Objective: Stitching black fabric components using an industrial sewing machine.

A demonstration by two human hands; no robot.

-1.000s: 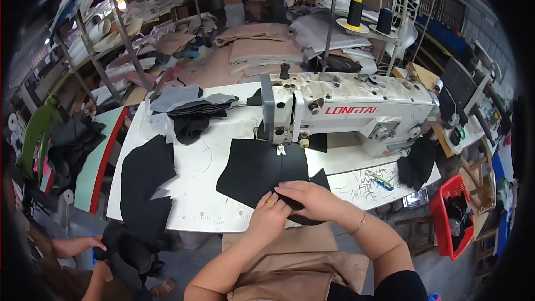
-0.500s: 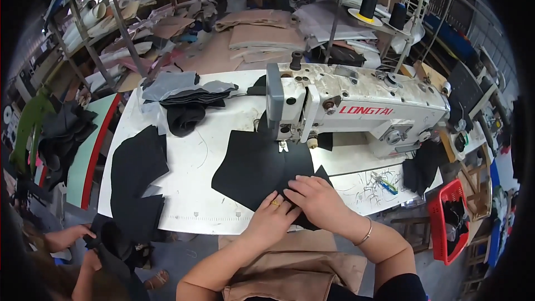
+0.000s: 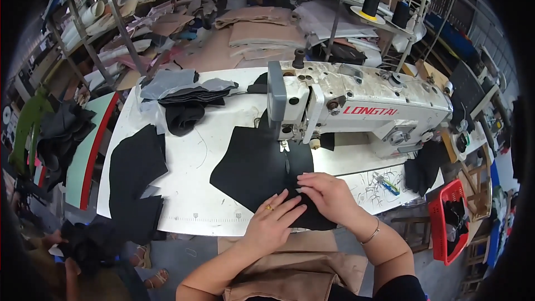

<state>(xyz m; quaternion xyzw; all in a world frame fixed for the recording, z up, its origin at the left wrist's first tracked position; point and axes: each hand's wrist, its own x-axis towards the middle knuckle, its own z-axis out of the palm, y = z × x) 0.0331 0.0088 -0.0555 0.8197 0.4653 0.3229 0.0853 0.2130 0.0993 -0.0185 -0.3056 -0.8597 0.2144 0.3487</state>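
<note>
A black fabric piece [image 3: 245, 161] lies on the white sewing table, its far part under the presser foot [image 3: 285, 146] of the sewing machine [image 3: 362, 92]. A seam or fold runs from the foot toward me. My left hand [image 3: 273, 220], a ring on one finger, rests on the near part of the fabric with its fingers spread. Just right of it, my right hand [image 3: 331, 198] has thumb and fingers pinched together at the fabric. A small pale bit shows at those fingertips; I cannot make out what it is.
Black cut pieces [image 3: 136, 173] lie on the left, below a stack of dark pieces [image 3: 192, 97] with plastic. Thread snips [image 3: 387, 184] sit among thread ends at right. A red basket [image 3: 448, 220] stands beyond the table's right edge. A co-worker's hand [image 3: 53, 239] handles dark fabric at lower left.
My right hand has shifted slightly right and its fingers have drawn into a pinch. The fabric's near right part now lies flatter. The co-worker's hands and dark fabric have moved left.
</note>
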